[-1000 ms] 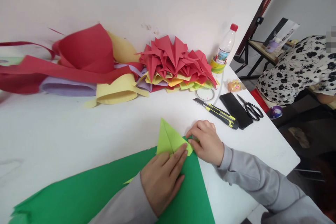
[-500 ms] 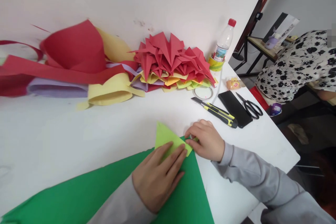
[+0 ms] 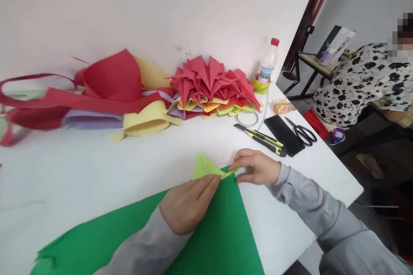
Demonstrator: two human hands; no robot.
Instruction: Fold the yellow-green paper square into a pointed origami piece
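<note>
A folded piece of light green paper [image 3: 204, 166] lies at the far corner of a large green sheet [image 3: 222, 227]. My left hand [image 3: 192, 200] pinches its near edge, the fingers pressed together. At the paper's right tip, my right hand [image 3: 256, 167] has it between thumb and fingers. Part of the light green paper is hidden behind my left fingers. My left forearm lies across the green sheet.
Beyond my hands lie a utility knife [image 3: 260, 139], black phone [image 3: 284, 135], scissors [image 3: 301, 131] and tape roll [image 3: 247, 118]. Red folded paper pieces [image 3: 209, 77] and a bottle [image 3: 268, 62] stand by the wall. A person in a patterned shirt [image 3: 351, 81] is at right.
My left hand has gone from lying flat on the light green paper to pinching its edge. The paper's right part is now lifted and folded narrower. The view has shifted slightly.
</note>
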